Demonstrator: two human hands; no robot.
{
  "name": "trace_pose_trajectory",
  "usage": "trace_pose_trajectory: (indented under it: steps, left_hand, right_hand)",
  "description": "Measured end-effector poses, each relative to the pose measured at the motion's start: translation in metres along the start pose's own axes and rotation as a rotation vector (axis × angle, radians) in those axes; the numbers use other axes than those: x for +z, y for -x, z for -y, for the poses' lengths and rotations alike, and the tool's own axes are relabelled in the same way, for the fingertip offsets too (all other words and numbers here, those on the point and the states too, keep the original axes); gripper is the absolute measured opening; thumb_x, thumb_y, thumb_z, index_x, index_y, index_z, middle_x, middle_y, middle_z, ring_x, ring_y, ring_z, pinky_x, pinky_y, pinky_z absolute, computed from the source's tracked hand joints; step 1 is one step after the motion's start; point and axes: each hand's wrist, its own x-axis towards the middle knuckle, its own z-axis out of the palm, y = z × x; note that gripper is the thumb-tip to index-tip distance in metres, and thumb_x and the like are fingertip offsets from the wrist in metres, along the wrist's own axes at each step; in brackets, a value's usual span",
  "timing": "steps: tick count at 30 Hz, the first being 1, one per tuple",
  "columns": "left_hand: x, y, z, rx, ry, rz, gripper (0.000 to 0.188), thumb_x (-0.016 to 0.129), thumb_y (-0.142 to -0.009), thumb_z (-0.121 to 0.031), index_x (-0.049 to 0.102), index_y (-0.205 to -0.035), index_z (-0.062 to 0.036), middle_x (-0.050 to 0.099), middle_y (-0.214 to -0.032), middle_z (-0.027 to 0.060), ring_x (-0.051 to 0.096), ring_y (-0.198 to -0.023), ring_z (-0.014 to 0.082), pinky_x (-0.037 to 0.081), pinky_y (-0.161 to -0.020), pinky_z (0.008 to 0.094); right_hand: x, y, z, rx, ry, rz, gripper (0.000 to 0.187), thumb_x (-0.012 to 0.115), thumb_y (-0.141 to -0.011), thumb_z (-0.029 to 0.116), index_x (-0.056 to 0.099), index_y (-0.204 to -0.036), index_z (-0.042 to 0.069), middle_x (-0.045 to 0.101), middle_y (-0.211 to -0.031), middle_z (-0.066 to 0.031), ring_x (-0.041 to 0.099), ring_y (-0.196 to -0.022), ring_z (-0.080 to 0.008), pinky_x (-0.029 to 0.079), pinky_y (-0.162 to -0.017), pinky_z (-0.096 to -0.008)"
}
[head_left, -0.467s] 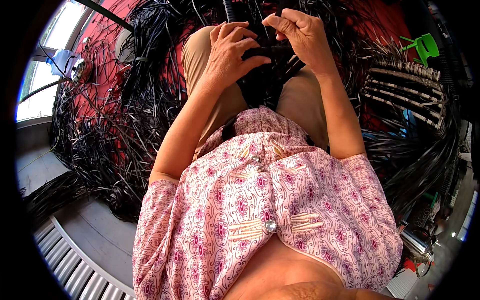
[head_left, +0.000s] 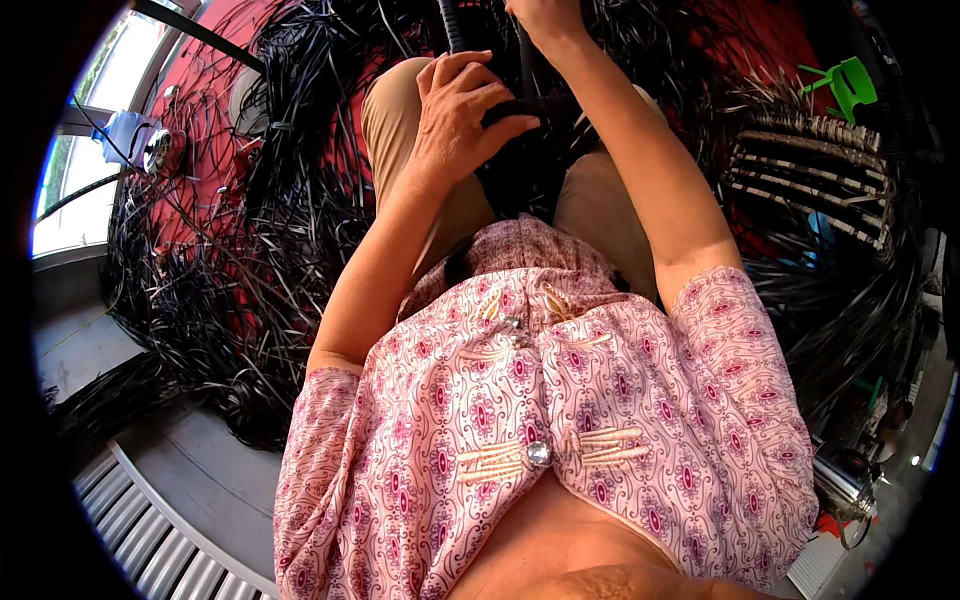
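Note:
Between my knees stands a black frame with a strip-wrapped upright (head_left: 451, 25) and a crossbar (head_left: 548, 104). My left hand (head_left: 455, 115) is closed over the frame beside my left knee, its fingers bent across the dark part and its thumb pointing right along the crossbar. Up at the top edge of the picture, my right hand (head_left: 545, 18) is partly cut off. It looks closed, with a fingertip showing at its left side; whatever it holds is out of sight or lost against the dark background.
Loose black strips (head_left: 290, 200) lie in heaps over the red floor covering (head_left: 190, 190). To the right are a bundle of pale-edged woven pieces (head_left: 810, 180), a small green chair (head_left: 850, 88) and a metal vessel (head_left: 845, 485). White slats (head_left: 165, 535) stand at lower left.
My right hand has moved up and left, away from my body, from a pinched pose above the crossbar to the picture's top edge. The left hand stays on the frame almost unmoved.

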Motion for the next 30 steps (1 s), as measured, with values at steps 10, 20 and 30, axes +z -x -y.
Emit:
trace_pose_trajectory:
  steps: [10,20,30]
  left_hand:
    - [0.008,0.007,0.009,0.002,-0.011,-0.011,0.035,0.083,-0.075,-0.04,0.073,-0.084,-0.0072,0.066,-0.099,0.0041,0.054,-0.123,0.025,0.031,-0.106,0.0464]
    - [0.016,0.01,0.009,0.041,-0.035,-0.028,0.032,0.082,-0.075,-0.032,0.071,-0.09,-0.0058,0.066,-0.101,0.0065,0.056,-0.12,0.0277,0.035,-0.102,0.044]
    - [0.005,0.006,0.003,0.063,-0.107,0.117,0.039,0.079,-0.081,-0.026,0.067,-0.113,-0.008,0.063,-0.121,0.0105,0.054,-0.124,0.0274,0.03,-0.111,0.049]
  right_hand:
    - [0.067,0.006,-0.04,0.227,0.617,0.147,0.027,0.052,-0.094,0.02,0.073,-0.085,0.006,0.074,-0.088,-0.02,0.074,-0.085,-0.0374,0.06,-0.074,-0.0485]
    - [0.078,0.012,-0.078,0.253,0.622,0.211,0.028,0.05,-0.089,0.016,0.076,-0.088,0.004,0.074,-0.096,-0.0214,0.072,-0.094,-0.0386,0.058,-0.081,-0.0493]
    - [0.089,0.006,-0.101,0.534,0.531,0.318,0.027,0.057,-0.092,0.019,0.076,-0.104,0.005,0.072,-0.112,-0.0212,0.069,-0.107,-0.0383,0.057,-0.09,-0.0492]
